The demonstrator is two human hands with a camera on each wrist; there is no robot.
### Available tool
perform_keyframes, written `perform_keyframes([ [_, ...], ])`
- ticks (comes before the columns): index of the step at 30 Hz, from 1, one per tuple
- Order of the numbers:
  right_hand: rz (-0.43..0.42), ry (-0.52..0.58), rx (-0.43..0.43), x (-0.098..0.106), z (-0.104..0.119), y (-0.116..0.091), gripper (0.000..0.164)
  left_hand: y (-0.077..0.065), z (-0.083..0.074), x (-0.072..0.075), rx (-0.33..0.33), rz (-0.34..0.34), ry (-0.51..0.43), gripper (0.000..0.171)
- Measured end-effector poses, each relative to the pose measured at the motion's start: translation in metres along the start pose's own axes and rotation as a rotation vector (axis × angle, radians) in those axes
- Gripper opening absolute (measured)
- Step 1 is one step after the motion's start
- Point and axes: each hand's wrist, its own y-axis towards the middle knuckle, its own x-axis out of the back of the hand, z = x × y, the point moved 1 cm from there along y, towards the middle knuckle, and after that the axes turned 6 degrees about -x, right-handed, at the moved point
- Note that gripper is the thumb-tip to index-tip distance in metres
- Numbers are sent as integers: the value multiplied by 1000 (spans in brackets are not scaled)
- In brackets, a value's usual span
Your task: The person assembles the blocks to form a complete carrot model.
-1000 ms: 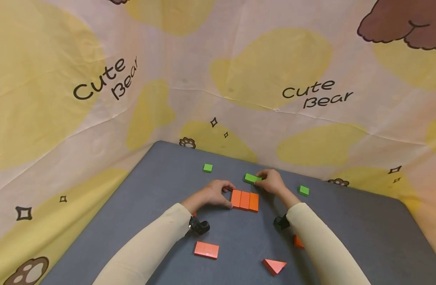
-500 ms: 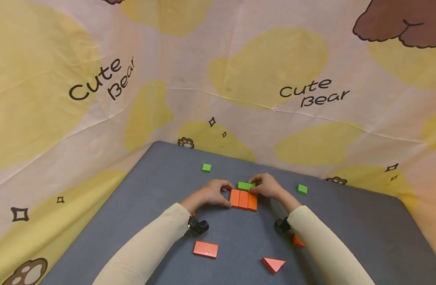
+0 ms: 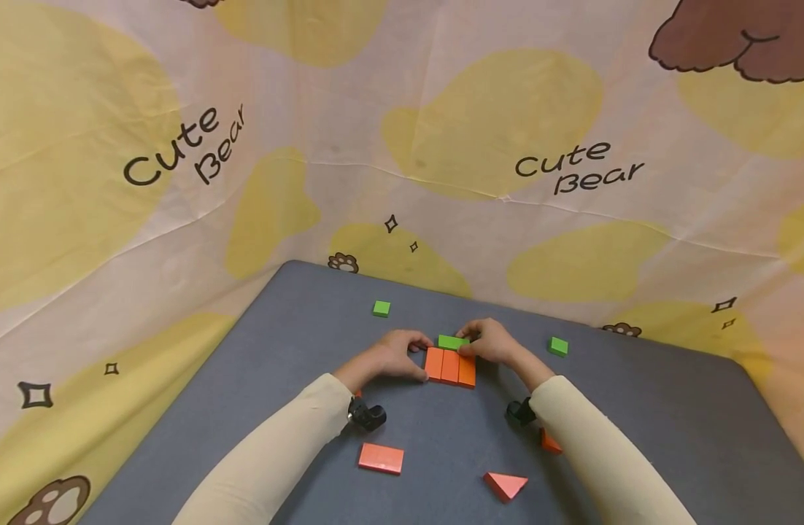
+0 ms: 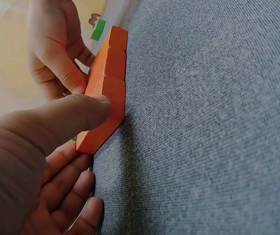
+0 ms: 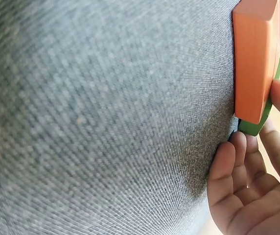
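1. Nearest: surface [image 3: 441, 430], its near edge out of frame. Pink triangular block [image 3: 505, 486] toward that edge; pink rectangular block [image 3: 381, 459] left of it and a little farther in.
2. Right sleeve [image 3: 595, 445] covers part of an orange-red piece [image 3: 550, 442]; shape unreadable. A second reddish piece [image 3: 358, 394] is only a sliver at the left wrist.
3. Left hand [image 3: 397, 355]: thumb on the near end of the leftmost block of the orange row [image 3: 450, 366], fingers at its far end; a light lengthwise pinch, by the look of it. Index finger mostly behind the thumb in the left wrist view.
4. Orange row: three blocks lying flat, long sides together, past mid-surface toward the far edge.
5. Right hand [image 3: 494, 341]: thumb and forefinger pinch the right end of the green block [image 3: 451, 342], which lies across the row's far end. Contact seam partly screened by the thumb; cannot tell whether fully flush.
6. Step in hand, as judged: butting green against orange while the left hand steadies. Next move probably calls for squaring the ends, then a release that does not nudge the row.
7. Farthest: right green square [image 3: 558, 345] close to the far edge; left green square [image 3: 381, 308] nearer the far-left corner.
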Motion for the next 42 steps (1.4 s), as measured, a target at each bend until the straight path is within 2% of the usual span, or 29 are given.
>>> perform_keyframes([
  [21,-2,9,-8,3,-2,-6,31,-4,-6,0,-3,-2,-12,55],
  [33,-14,46,22,31,-7,-23,43,-6,-5,2,5,-20,-7,55],
  [42,-64,71,29,56,-30,-34,46,-5,-5,1,6,-15,-1,54],
])
